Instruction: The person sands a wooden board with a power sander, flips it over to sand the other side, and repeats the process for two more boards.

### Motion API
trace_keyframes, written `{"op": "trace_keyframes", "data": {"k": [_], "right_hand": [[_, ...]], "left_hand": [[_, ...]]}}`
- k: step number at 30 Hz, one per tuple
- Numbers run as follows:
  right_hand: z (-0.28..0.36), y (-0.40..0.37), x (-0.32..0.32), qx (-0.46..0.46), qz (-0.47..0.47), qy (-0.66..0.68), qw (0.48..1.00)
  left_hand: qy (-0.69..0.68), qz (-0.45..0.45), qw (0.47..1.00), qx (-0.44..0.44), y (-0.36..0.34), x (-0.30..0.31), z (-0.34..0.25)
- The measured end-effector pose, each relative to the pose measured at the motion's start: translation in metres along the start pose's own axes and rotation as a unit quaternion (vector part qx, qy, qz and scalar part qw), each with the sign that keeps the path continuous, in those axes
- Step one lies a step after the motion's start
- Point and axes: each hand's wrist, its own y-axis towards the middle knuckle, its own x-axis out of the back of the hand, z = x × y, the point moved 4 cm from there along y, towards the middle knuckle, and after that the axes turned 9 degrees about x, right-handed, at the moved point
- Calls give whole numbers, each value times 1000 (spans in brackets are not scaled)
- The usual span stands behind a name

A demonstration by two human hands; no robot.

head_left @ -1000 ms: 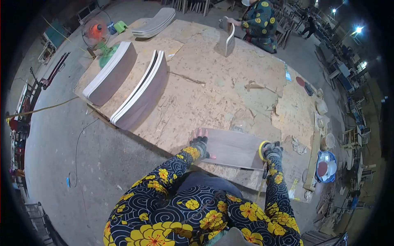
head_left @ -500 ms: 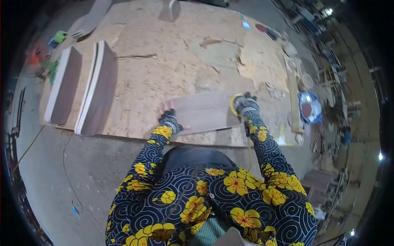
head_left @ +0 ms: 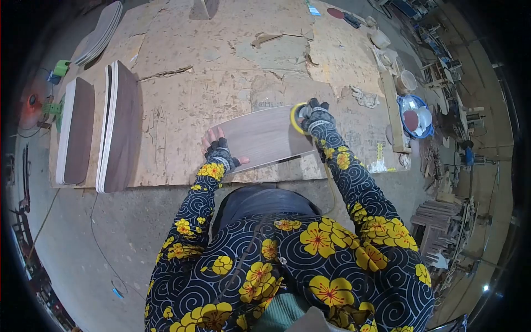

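Observation:
A thin, slightly curved wooden board (head_left: 260, 135) lies on the worktable in front of me. My left hand (head_left: 219, 150), in a fingerless dark glove, rests flat on the board's left end with its fingers spread. At the opposite end, my right hand (head_left: 316, 117), gloved too, is wrapped around a sander with a round yellow pad (head_left: 297, 119). The pad sits at the board's far right corner. From the sander a hose (head_left: 333, 191) runs down toward my body.
Stacks of curved boards (head_left: 123, 119) stand on the worktable (head_left: 193, 105) at left, with another stack (head_left: 102, 30) behind. To the right are a crumpled glove (head_left: 365, 97), a wooden strip (head_left: 394, 119), a plastic tub (head_left: 406, 82) and a blue basin (head_left: 416, 116) holding discs.
The sander in my right hand has moved left and toward the board's far edge. The board appears more tilted, its right end higher. My left hand stays on the left end; the whole view has shifted.

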Motion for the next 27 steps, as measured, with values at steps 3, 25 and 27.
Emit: {"op": "trace_keyframes", "data": {"k": [3,25,27], "right_hand": [[-27,13,7,-45,-36,2,998],[-20,17,3,-6,-43,-4,999],[19,1,0,64,-6,-9,998]], "left_hand": [[-16,-17,1000,-2,6,-6,2],[-5,-20,1000,10,7,-7,0],[-5,-16,1000,5,8,-8,0]]}}
